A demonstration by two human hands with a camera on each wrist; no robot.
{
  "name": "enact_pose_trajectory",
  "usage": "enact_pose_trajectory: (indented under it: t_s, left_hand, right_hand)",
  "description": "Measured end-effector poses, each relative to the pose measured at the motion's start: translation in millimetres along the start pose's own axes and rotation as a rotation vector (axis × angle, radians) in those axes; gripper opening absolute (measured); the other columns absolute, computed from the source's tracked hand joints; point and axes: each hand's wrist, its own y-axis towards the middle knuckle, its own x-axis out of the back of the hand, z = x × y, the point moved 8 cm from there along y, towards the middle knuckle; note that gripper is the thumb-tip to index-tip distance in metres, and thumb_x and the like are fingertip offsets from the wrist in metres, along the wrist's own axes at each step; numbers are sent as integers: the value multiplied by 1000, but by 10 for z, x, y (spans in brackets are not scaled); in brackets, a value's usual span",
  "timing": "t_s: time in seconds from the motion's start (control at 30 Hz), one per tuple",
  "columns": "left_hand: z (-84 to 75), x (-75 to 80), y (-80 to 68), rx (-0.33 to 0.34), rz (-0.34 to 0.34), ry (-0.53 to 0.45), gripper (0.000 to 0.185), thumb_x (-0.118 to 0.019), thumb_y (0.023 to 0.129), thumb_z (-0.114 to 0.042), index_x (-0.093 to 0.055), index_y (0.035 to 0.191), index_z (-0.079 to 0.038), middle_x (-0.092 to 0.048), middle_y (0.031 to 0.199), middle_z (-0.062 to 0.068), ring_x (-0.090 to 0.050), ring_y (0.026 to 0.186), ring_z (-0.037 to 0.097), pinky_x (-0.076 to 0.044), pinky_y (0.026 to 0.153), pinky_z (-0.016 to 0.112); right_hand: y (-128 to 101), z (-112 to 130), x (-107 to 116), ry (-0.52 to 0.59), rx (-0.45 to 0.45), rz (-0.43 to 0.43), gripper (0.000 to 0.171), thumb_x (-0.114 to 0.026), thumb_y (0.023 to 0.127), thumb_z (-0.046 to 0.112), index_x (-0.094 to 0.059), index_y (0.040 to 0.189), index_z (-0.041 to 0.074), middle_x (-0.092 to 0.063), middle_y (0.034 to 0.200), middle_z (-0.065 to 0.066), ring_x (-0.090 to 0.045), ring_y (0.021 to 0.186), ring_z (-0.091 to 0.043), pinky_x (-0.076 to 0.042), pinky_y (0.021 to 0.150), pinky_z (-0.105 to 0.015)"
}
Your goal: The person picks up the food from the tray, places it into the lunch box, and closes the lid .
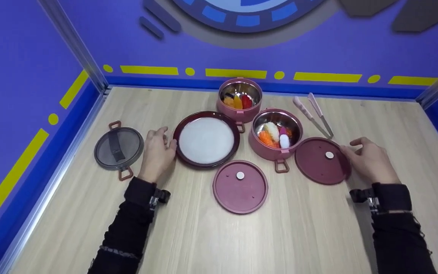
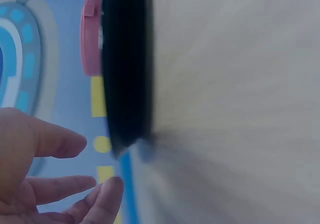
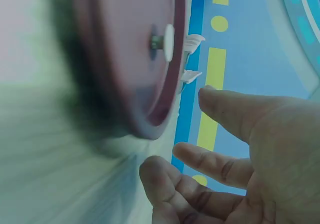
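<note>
Nothing is being held: the left hand (image 1: 157, 152) is being rested open-fingered beside the plate (image 1: 206, 139), the right hand (image 1: 369, 160) beside the lid (image 1: 322, 160).

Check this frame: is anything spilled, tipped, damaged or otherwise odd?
Nothing stands out. Both pots stand upright with food inside, two lids lie flat, and the tongs rest on the table. No spill shows.
</note>
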Motion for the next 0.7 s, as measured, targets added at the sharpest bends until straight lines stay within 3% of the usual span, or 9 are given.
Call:
enact_pose_trajectory:
  t_s: [0.13,0.3,0.47,0.7]
  left_hand:
    - [-313,28,-130,-124,-83,-1,48,-67,97,-8,-58,140,11,-60,112,25,-64,100,36,-55,91,46]
    - [-713,-84,-305,-264,-104,-38,46,-71,94,-4,-61,136,11,-63,111,24,-67,98,36,-58,87,43]
    - [-1067,-298,-480,-375,-35,-48,45,-72,93,-6,-62,135,9,-65,109,21,-67,95,32,-59,84,41]
    - [-1378,-572,-643,-458,53,-56,44,-73,94,-8,-63,134,8,-64,106,19,-67,95,29,-59,86,38]
  right_hand:
    - [-114,-14,-40,-6,31,-16,66,-58,106,47,-54,135,-12,-73,98,-28,-67,79,-30,-44,63,-31]
    - [-182,36,-75,-14,64,-41,61,-63,103,45,-61,129,-9,-73,86,-19,-60,67,-20,-43,61,-32]
    - [-207,54,-101,-31,77,-83,49,-70,100,40,-66,113,-7,-69,81,-16,-58,67,-22,-41,61,-32]
    - [-209,-26,-140,-5,37,-43,34,-67,102,27,-66,109,-6,-73,82,-16,-63,68,-19,-43,65,-31]
